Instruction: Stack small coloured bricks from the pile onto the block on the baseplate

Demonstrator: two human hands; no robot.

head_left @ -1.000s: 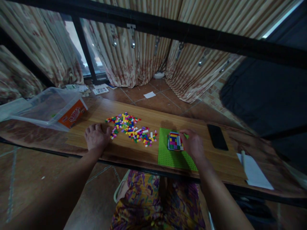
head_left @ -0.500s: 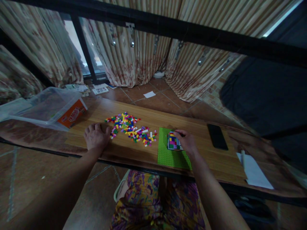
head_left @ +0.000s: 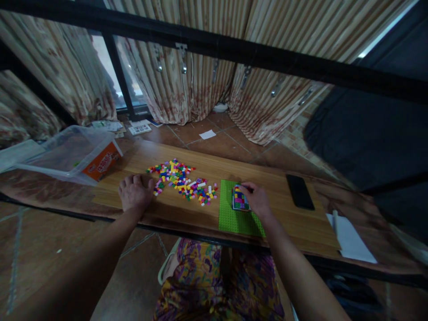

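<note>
My left hand rests on the wooden board, fingers loosely spread and holding nothing, just left of a pile of small colourful toy bricks. On the right, a green studded baseplate bears a low block built of many-coloured bricks. My right hand is over the right edge of that block. Its thumb and fingertips are closed together at the block's upper right corner. Whether a small brick is between them is too small to tell, and the hand hides part of the block.
A clear plastic box with an orange label stands at the left end of the table. Right of the baseplate lies a black phone. Farther right are a white paper and a pen-like stick. A dark metal bar crosses above.
The view has shifted slightly. My right hand stays at the block's upper right corner with its fingers a little lower over it. My left hand has stayed in place.
</note>
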